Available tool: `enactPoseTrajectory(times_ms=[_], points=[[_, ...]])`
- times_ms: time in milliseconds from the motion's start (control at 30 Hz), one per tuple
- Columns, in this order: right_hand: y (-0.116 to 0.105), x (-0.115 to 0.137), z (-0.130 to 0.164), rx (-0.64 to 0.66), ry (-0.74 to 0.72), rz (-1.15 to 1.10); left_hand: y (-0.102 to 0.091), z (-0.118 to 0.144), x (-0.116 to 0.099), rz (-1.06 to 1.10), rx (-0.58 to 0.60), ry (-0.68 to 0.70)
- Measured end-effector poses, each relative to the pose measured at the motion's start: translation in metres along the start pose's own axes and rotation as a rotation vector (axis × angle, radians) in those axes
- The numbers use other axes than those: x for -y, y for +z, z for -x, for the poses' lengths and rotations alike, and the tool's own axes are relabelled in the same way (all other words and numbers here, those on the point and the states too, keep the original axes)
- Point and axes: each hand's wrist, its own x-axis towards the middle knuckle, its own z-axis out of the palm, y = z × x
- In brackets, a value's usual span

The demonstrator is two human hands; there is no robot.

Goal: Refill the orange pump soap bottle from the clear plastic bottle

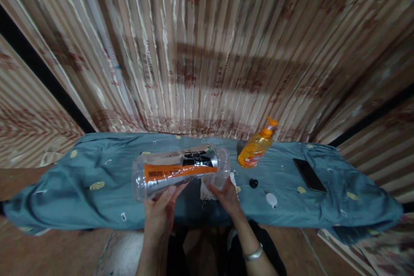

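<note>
A clear plastic bottle [179, 170] lies on its side in the air above the near edge of the worktop [97, 198], a long surface draped in blue-grey cloth with small yellow and white motifs. The left hand [160, 213] has its grip clamped on the bottle from below, near the base end at 9 o'clock. The right hand [228, 196] has its grip closed on the mouth end at 3 o'clock, with a crumpled white cloth [205, 189] just beneath the fingers. The bottle is smooth and cylindrical, wrapped in an orange and black label whose writing is too small to read.

Open cloth stretches to 9 o'clock of the hands. To 2 o'clock stands an orange pump bottle [255, 148] of translucent plastic, near the far edge. A small black cap [253, 183] and a round white lid [271, 199] lie apart at 3 o'clock, and a dark flat phone [309, 174] lies further on. A pleated, glossy striped curtain [207, 51] hangs behind the far edge.
</note>
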Motion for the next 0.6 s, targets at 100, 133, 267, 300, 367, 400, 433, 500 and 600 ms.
enactPoseTrajectory(times_ms=[100, 133, 267, 300, 367, 400, 433, 500, 600], points=[[-0.0008, 0.0021, 0.0003, 0.001, -0.017, 0.002, 0.0016, 0.0011, -0.0010, -0.008, 0.006, 0.013], [-0.0011, 0.0027, 0.0003, 0.006, -0.022, -0.003, 0.0024, 0.0014, -0.0013, -0.011, 0.008, 0.016], [-0.0019, 0.0029, 0.0001, 0.010, -0.014, 0.003, 0.0028, 0.0016, -0.0011, -0.024, 0.017, 0.022], [-0.0019, 0.0025, 0.0001, 0.011, -0.013, 0.007, 0.0020, 0.0014, -0.0005, -0.025, 0.020, 0.024], [-0.0018, 0.0018, 0.0003, 0.008, -0.015, 0.013, -0.0004, 0.0009, 0.0011, -0.018, 0.034, 0.030], [-0.0017, 0.0015, 0.0004, 0.005, -0.016, 0.013, -0.0017, 0.0007, 0.0020, -0.013, 0.045, 0.034], [-0.0015, 0.0012, 0.0006, 0.003, -0.016, 0.012, -0.0028, 0.0006, 0.0029, -0.009, 0.058, 0.037], [-0.0013, 0.0008, 0.0008, -0.002, -0.023, 0.009, -0.0039, 0.0002, 0.0042, 0.000, 0.075, 0.040], [-0.0012, 0.0000, 0.0006, 0.004, -0.042, -0.003, -0.0025, -0.0002, 0.0044, 0.011, 0.067, 0.022]])
